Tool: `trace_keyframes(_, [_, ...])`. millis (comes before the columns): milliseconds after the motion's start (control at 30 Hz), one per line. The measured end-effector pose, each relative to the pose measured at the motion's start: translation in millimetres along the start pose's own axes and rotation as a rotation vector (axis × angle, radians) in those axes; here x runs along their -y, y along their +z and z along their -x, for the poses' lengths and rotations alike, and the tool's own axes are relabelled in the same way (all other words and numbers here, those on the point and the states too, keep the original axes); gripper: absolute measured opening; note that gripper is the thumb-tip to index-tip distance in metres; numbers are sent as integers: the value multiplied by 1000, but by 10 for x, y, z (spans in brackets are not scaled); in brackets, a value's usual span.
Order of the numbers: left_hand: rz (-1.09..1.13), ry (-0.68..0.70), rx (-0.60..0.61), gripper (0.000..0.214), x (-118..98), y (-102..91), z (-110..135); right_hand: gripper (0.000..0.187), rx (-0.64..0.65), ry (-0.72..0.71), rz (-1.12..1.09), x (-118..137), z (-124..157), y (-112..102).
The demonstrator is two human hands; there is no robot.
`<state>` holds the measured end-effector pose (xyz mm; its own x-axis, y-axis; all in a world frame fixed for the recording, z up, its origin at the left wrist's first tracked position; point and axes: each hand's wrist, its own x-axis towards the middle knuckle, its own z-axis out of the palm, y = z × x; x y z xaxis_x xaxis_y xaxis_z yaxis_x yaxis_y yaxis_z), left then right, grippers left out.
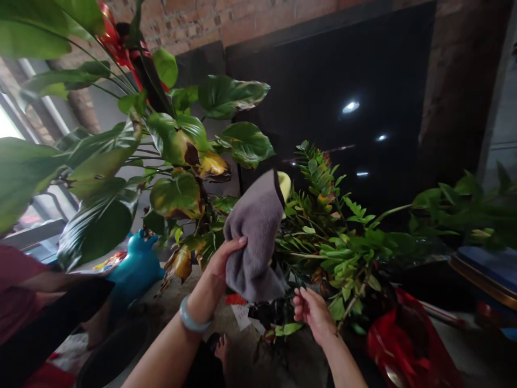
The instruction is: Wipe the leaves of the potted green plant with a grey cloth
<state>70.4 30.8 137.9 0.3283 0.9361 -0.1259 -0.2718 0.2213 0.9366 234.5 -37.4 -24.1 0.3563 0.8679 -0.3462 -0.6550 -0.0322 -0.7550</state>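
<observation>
Brick wall behind: left hand (221,262) clutches cloth (255,237) upright against the plant (335,242), right hand (313,313) half-curled, empty, just below.

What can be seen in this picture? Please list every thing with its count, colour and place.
grey cloth: one, grey, centre, held up against the plants
large-leaved plant: one, green with yellow-brown patches, left and centre
small-leaved plant: one, green, centre right
toy animal: one, blue, left, behind the big leaves
red wrapping: one, red, lower right
dark panel: one, glossy black, back wall
brick wall: one, reddish, top
another person's sleeve: one, maroon, far left
bracelet: one, pale blue-grey, left wrist
left hand: one, centre, gripping the cloth
right hand: one, lower centre, loosely curled by the small-leaved plant's stems
</observation>
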Motion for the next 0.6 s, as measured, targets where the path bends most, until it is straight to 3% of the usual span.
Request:
trace_keyframes(67, [-1, -29, 7, 35, 118, 108, -122, 33, -4, 0, -6, -13, -16, 6])
trace_keyframes(133, [-66, -82, 31, 38, 406, 69, -159, 34, -6, 5, -13, -46, -53, -13])
trace_keyframes(233, [-216, -196, 171, 35, 867, -240, -20, 32, -12, 15, -27, -111, -132, -75])
trace_keyframes(300, [-224, -286, 309, 36, 989, -477, 144, 32, -14, 22, -32, -140, -171, -115])
trace_keyframes(367, [-201, -331, 391, 41, 893, -606, 275, 31, -6, 19, -35, -144, -178, -134])
trace_keyframes(433, [-165, -289, 366, 44, 644, -569, 308, 31, 5, 7, -37, -125, -154, -121])
trace_keyframes(533, [-41, -153, 146, 38, 286, -279, 149, 34, 4, -13, -30, -85, -99, -62])
trace_keyframes(600, [61, -138, 45, 32, 237, -65, -20, 37, -7, -16, -18, -75, -81, -26])
